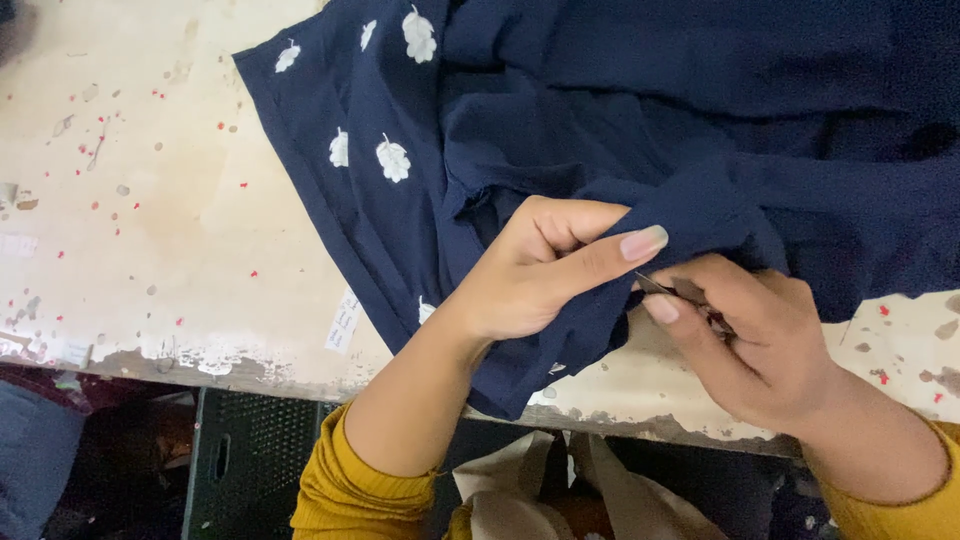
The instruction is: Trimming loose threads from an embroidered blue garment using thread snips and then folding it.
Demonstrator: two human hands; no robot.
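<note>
Now you pinch dark cloth at a worn table's edge.

Your left hand (545,270) is curled, thumb pressed over a fold of the navy fabric (640,110), gripping it between thumb and bent fingers. Your right hand (745,340) sits at three o'clock of the left, almost touching it, fingers closed round a small metal tool (662,288) whose thin grey tip points at the left thumb; its exact kind is too hidden to tell. The fabric is soft, matte and creased, spreading from the hands toward twelve and two o'clock, with white leaf-shaped motifs (392,158) at ten o'clock and one corner hanging over the edge at six. The table (150,220) is cream, chipped along its rim, flecked with red and grey spots. Mustard ribbed sleeves (350,490) cover both forearms.
</note>
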